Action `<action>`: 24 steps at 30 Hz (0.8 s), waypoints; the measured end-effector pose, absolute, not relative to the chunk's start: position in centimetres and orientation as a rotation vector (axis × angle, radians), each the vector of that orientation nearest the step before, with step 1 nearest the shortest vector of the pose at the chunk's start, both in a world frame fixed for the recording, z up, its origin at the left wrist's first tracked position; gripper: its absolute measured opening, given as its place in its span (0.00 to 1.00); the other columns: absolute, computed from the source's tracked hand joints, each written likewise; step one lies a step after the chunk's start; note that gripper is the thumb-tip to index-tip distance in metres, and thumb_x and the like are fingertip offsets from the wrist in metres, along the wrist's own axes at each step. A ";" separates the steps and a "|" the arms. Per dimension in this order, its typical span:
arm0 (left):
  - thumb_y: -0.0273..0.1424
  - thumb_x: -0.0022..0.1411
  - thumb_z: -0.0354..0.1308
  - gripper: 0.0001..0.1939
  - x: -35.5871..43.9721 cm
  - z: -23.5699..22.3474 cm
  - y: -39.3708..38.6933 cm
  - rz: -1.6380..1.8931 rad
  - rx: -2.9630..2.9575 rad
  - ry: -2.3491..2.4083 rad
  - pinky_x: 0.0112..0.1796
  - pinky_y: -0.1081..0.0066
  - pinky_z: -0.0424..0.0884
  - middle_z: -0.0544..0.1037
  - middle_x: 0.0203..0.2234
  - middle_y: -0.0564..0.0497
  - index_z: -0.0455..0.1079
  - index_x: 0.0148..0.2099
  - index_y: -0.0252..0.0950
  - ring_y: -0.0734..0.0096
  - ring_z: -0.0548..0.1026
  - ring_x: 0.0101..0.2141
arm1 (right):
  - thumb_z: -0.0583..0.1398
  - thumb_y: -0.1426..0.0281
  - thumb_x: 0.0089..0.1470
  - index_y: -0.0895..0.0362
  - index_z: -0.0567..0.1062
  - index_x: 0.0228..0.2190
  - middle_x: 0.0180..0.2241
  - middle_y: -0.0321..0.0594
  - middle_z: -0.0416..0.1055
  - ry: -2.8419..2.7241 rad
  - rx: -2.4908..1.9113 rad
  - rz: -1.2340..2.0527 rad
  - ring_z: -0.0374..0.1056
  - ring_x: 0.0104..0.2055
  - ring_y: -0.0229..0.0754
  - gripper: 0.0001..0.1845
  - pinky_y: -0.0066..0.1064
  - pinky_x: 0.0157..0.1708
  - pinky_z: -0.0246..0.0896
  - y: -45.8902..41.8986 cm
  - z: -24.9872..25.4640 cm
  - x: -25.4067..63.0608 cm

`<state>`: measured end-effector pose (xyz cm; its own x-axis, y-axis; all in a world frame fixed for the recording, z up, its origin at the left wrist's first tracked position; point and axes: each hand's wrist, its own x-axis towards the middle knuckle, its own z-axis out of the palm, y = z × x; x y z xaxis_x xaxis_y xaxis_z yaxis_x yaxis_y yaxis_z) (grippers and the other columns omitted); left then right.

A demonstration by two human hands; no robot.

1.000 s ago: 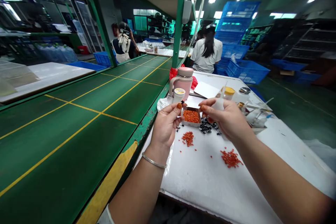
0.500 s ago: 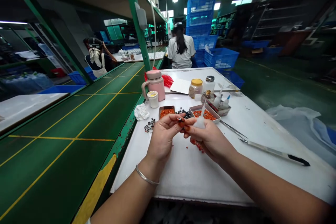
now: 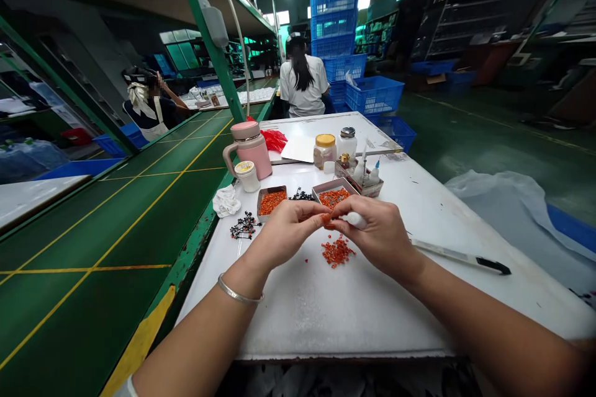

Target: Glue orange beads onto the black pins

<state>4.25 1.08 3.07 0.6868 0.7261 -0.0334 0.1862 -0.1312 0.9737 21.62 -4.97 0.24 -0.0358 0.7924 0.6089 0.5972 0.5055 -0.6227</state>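
In the head view, the small white bottle point(image 3: 355, 219) lies inside the curl of the right hand point(image 3: 376, 229), just beside where its fingertips meet those of the left hand point(image 3: 291, 229). Below that meeting point, a pile of orange pieces point(image 3: 337, 252) sits on the table point(image 3: 288, 322), between the hands and the near edge. Beyond the hands are 2 trays of orange bits, the left tray point(image 3: 259, 216) and the right tray point(image 3: 343, 180), whose near side the right hand partly hides. Black pieces point(image 3: 302, 195) lie between the trays, and a black cluster point(image 3: 244, 226) lies toward the table's left edge, near a crumpled cloth point(image 3: 226, 201). A white tub point(image 3: 246, 178) stands in front of a pink jug point(image 3: 254, 152); to their right are a yellow-lidded jar point(image 3: 325, 152), a silver-lidded jar point(image 3: 347, 142) and a box of bottles point(image 3: 371, 188). A long tool point(image 3: 454, 254) points toward the right edge, just beside the right wrist. The right hand is closed around the white bottle; the left hand's thumb and fingers are drawn narrow, but whether they grip anything cannot be told.
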 end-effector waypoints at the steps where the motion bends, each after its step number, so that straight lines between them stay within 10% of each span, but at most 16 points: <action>1: 0.39 0.59 0.57 0.16 4.4 2.8 1.3 0.526 1.654 0.746 0.41 0.78 0.70 0.79 0.38 0.45 0.77 0.43 0.33 0.73 0.76 0.38 | 0.66 0.71 0.50 0.57 0.74 0.30 0.29 0.35 0.73 -1.751 -1.146 0.204 0.67 0.32 0.36 0.05 0.28 0.33 0.60 -4.8 -0.1 21.7; 24: 0.42 0.59 0.56 0.19 4.7 -0.8 1.3 0.497 1.305 0.653 0.32 0.79 0.65 0.68 0.23 0.53 0.67 0.28 0.29 0.83 0.66 0.26 | 0.66 0.71 0.50 0.55 0.77 0.37 0.33 0.36 0.74 -1.658 -1.194 0.456 0.68 0.34 0.36 0.10 0.29 0.35 0.63 -4.9 -1.2 22.5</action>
